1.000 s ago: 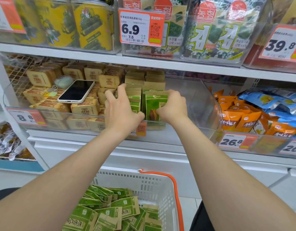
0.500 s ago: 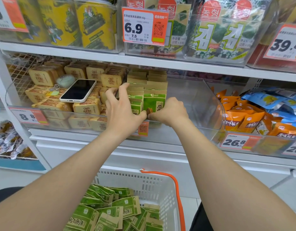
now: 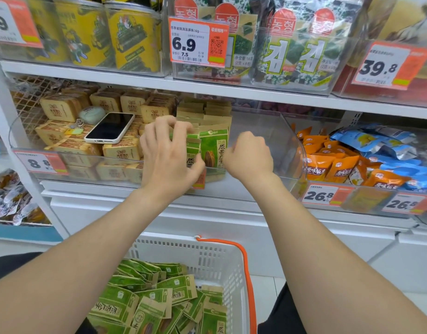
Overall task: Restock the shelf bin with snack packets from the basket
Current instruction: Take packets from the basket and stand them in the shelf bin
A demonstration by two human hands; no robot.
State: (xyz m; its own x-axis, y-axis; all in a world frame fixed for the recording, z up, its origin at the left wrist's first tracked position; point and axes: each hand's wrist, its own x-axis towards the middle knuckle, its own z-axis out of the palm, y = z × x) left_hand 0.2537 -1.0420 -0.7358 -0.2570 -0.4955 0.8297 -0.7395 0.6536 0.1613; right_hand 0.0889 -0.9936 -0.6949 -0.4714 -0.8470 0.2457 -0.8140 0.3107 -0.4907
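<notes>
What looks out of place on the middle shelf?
A phone lies on the brown packs in the left-hand bin, with a pale green pouch beside it. Neither is stock. The green packets the left hand holds stand upright; nothing spilled.

The snack packets (image 3: 213, 150) at the centre of the frame are green with kraft-brown tops and a striped brown seed on the front. At the bottom, the same green and tan fills the white slotted basket (image 3: 207, 251) with its orange handle (image 3: 249, 273). On the left, tan boxes (image 3: 60, 108) have red-brown print, and the phone (image 3: 110, 127) is black with white edges. On the right are orange packets (image 3: 340, 167) and blue packets (image 3: 385, 145). The yellow tins (image 3: 133, 37) sit at upper left. The price tag (image 3: 198, 42) is white and orange, with 6.9 in black.
</notes>
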